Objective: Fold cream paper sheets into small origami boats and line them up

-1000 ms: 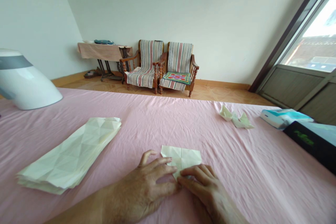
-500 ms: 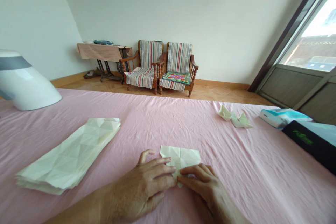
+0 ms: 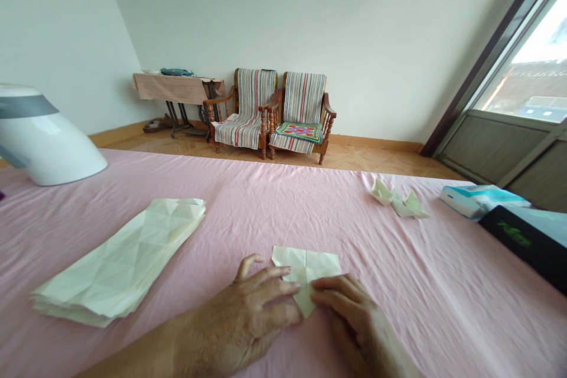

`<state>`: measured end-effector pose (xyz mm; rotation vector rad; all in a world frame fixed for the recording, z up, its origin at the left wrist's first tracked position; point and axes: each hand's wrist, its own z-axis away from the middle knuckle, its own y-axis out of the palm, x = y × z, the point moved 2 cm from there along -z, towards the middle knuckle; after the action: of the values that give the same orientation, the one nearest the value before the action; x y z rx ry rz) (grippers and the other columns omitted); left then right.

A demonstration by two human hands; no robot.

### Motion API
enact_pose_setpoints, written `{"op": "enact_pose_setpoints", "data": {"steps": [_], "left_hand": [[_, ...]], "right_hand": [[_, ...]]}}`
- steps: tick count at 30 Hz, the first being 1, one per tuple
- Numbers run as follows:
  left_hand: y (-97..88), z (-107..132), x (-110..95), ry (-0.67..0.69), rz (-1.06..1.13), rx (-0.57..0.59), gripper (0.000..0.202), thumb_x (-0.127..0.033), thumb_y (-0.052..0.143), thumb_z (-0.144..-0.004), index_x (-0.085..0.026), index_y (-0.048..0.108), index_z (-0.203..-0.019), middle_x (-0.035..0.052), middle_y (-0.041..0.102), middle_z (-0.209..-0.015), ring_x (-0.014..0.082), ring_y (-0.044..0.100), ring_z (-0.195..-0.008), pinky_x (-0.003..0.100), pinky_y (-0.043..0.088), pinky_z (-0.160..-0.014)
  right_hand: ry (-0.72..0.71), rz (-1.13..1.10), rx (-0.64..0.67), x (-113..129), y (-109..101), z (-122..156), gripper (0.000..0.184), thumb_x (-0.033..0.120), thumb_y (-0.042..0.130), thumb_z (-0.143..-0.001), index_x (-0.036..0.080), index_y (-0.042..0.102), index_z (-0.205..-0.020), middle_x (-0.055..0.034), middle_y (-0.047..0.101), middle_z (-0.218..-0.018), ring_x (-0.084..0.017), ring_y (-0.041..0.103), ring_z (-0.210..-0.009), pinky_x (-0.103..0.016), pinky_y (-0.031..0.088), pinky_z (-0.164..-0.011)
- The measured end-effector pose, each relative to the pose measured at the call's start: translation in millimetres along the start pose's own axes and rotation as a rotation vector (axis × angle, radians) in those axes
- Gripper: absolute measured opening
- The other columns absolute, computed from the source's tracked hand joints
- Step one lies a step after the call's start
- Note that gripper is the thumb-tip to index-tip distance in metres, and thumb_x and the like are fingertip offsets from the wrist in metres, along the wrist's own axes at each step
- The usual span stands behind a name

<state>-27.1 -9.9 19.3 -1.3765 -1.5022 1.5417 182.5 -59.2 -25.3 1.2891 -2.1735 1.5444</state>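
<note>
A pale green piece of folded paper (image 3: 308, 264) lies flat on the pink tablecloth, its lower end narrowing to a point and a crease running down its middle. My left hand (image 3: 257, 307) rests on the paper's left edge with fingers stretched out and apart. On the paper's right edge, my right hand (image 3: 349, 307) presses its fingertips down; those fingers lie close together, and the thumb is partly hidden. To the left is a stack of creased pale green paper sheets (image 3: 128, 254).
Two folded paper shapes (image 3: 401, 199) sit at the far right, near a blue and white packet (image 3: 478, 198) and a black box (image 3: 518, 242). A white and grey rounded appliance (image 3: 62, 147) stands at the left. Beyond the table are two wooden armchairs (image 3: 296, 112).
My right fingers have shifted slightly right, off the paper's middle, uncovering its crease and lower point. My left hand stays on the left edge. The view has shifted slightly.
</note>
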Motion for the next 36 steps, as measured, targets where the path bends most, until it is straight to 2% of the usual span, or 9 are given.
{"op": "enact_pose_setpoints", "data": {"steps": [2, 5, 10, 17, 21, 24, 28, 32, 36], "left_hand": [[0.8, 0.8, 0.8, -0.012, 0.011, 0.007, 0.046, -0.004, 0.051, -0.087, -0.026, 0.049, -0.127, 0.0043, 0.056, -0.135, 0.0242, 0.044, -0.13, 0.047, 0.024, -0.112], [2.3, 1.5, 1.2, -0.018, 0.0, 0.037, 0.048, -0.004, 0.051, -0.087, -0.024, 0.046, -0.13, 0.0048, 0.054, -0.137, 0.0248, 0.04, -0.133, 0.048, 0.023, -0.112], [1.2, 0.7, 0.0, -0.018, -0.019, 0.047, 0.048, -0.003, 0.05, -0.087, -0.026, 0.048, -0.129, 0.0033, 0.053, -0.138, 0.0251, 0.042, -0.132, 0.05, 0.025, -0.112], [-1.0, -0.3, -1.1, -0.013, -0.018, 0.059, 0.054, -0.004, 0.051, -0.088, -0.025, 0.043, -0.137, 0.0026, 0.053, -0.139, 0.025, 0.041, -0.132, 0.049, 0.026, -0.112], [-3.6, -1.2, -3.9, 0.005, -0.019, 0.042, 0.062, -0.003, 0.052, -0.087, -0.028, 0.038, -0.142, 0.0028, 0.054, -0.138, 0.0252, 0.043, -0.131, 0.048, 0.026, -0.111], [-4.5, -1.6, -5.7, 0.001, -0.036, 0.037, 0.066, 0.001, 0.05, -0.083, -0.028, 0.039, -0.141, 0.0026, 0.053, -0.138, 0.0247, 0.042, -0.131, 0.047, 0.024, -0.112], [-2.0, -0.9, -5.1, -0.03, -0.068, 0.059, 0.065, -0.001, 0.053, -0.08, -0.03, 0.043, -0.138, 0.0031, 0.05, -0.14, 0.0265, 0.041, -0.131, 0.048, 0.022, -0.111], [0.6, -1.3, -4.2, -0.031, -0.062, 0.052, 0.061, -0.005, 0.056, -0.081, -0.031, 0.047, -0.135, 0.0039, 0.053, -0.135, 0.0274, 0.043, -0.127, 0.047, 0.023, -0.11], [1.6, -3.0, -3.1, -0.033, -0.062, 0.058, 0.06, -0.005, 0.056, -0.081, -0.032, 0.047, -0.134, 0.0036, 0.054, -0.133, 0.0277, 0.045, -0.124, 0.049, 0.021, -0.11]], "right_hand": [[0.018, -0.011, -0.016, 0.7, -2.5, -0.8, 0.031, 0.004, 0.042, -0.084, 0.022, 0.064, -0.098, -0.0079, 0.064, -0.104, -0.019, 0.059, -0.095, -0.031, 0.047, -0.081], [-0.005, -0.034, -0.013, 2.1, -6.3, -2.0, 0.03, 0.004, 0.042, -0.084, 0.022, 0.064, -0.092, -0.0062, 0.065, -0.098, -0.018, 0.06, -0.089, -0.03, 0.048, -0.077], [-0.081, -0.073, 0.013, -1.3, -6.0, -0.1, 0.03, 0.006, 0.044, -0.082, 0.024, 0.064, -0.095, -0.0043, 0.066, -0.097, -0.018, 0.059, -0.086, -0.03, 0.047, -0.075], [-0.132, 0.022, 0.029, -9.8, 3.3, 4.5, 0.026, 0.014, 0.046, -0.085, 0.025, 0.064, -0.099, -0.0056, 0.066, -0.098, -0.02, 0.059, -0.084, -0.033, 0.046, -0.073], [-0.146, 0.093, 0.031, -10.9, 2.3, 4.1, 0.027, 0.02, 0.048, -0.092, 0.027, 0.062, -0.114, -0.006, 0.067, -0.105, -0.021, 0.061, -0.09, -0.034, 0.047, -0.075], [-0.129, 0.151, 0.032, -5.1, -2.5, 0.2, 0.034, 0.017, 0.048, -0.092, 0.026, 0.06, -0.122, -0.0064, 0.068, -0.112, -0.021, 0.063, -0.097, -0.033, 0.048, -0.079], [-0.13, 0.3, 0.094, 2.5, -5.5, -5.0, 0.039, 0.011, 0.046, -0.088, 0.021, 0.061, -0.123, -0.0074, 0.067, -0.12, -0.023, 0.062, -0.108, -0.035, 0.049, -0.085], [-0.12, 0.471, 0.102, 0.0, -1.6, -4.6, 0.043, 0.01, 0.044, -0.086, 0.019, 0.059, -0.126, -0.0067, 0.061, -0.129, -0.026, 0.058, -0.118, -0.041, 0.047, -0.09], [-0.042, 0.478, 0.075, -3.3, 0.6, -5.3, 0.042, 0.011, 0.044, -0.088, 0.019, 0.057, -0.127, -0.0066, 0.059, -0.133, -0.026, 0.053, -0.123, -0.041, 0.045, -0.092]]}}
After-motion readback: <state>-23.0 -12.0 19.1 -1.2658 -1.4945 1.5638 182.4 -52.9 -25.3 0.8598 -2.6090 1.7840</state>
